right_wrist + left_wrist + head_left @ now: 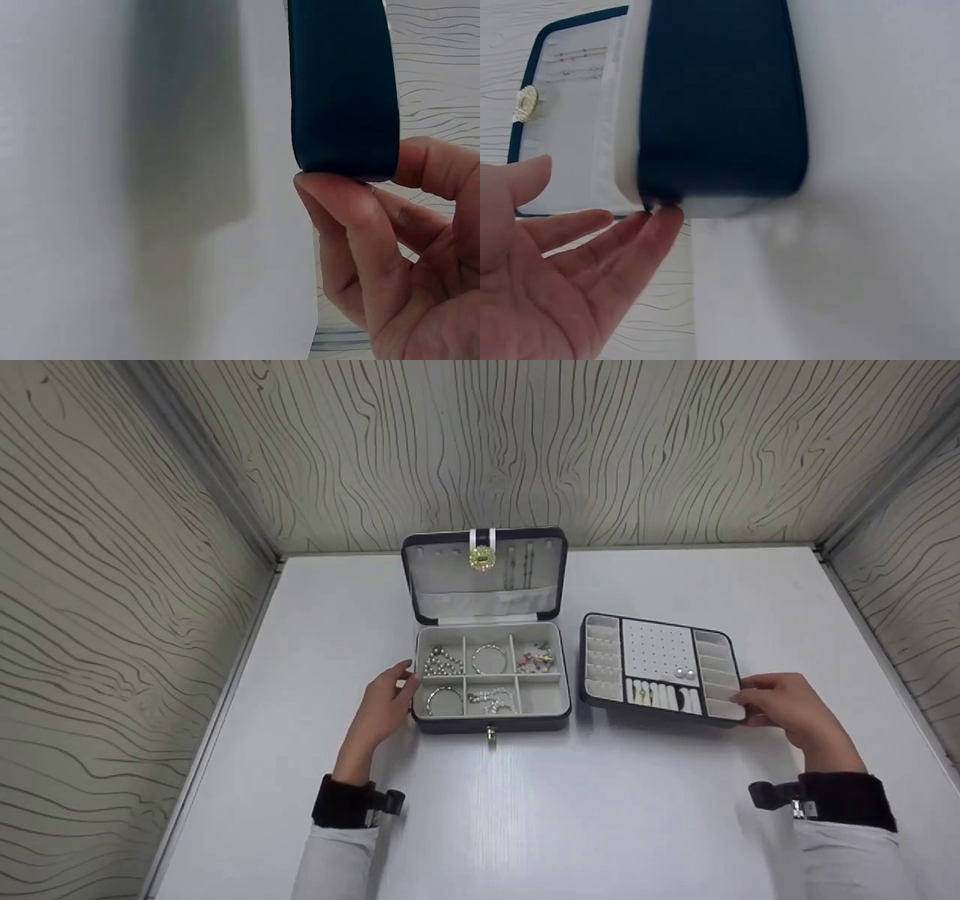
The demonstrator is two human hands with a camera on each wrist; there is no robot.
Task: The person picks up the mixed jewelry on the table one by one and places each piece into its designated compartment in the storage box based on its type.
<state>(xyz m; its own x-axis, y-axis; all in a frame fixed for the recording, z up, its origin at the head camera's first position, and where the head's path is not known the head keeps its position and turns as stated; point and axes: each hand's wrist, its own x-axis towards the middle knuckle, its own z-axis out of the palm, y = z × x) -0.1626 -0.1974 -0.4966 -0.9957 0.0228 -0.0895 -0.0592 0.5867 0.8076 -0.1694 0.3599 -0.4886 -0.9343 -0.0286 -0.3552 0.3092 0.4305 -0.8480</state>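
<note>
A dark blue jewelry box (pixel 491 725) stands with its lid (pixel 442 577) raised. Bracelets, a beaded strand and other jewelry lie in its compartments. My left hand (pixel 381 706) touches the box's left side with its fingertips, fingers fairly straight in the left wrist view. To the right of the box is a jewelry tray (pixel 660 649) with a perforated panel, ring slots and small side compartments. My right hand (pixel 784 709) grips the tray's right end between thumb and fingers. In the right wrist view the tray's end (pixel 345 97) is off the table, its shadow lying apart from it.
A gold ornament (pixel 482 558) hangs on a white strap at the lid's top, and thin necklaces (pixel 519 566) hang inside the lid. Patterned panels (pixel 480 450) enclose the white table (pixel 600 810) at the back and both sides. A gold clasp (pixel 491 734) projects from the box front.
</note>
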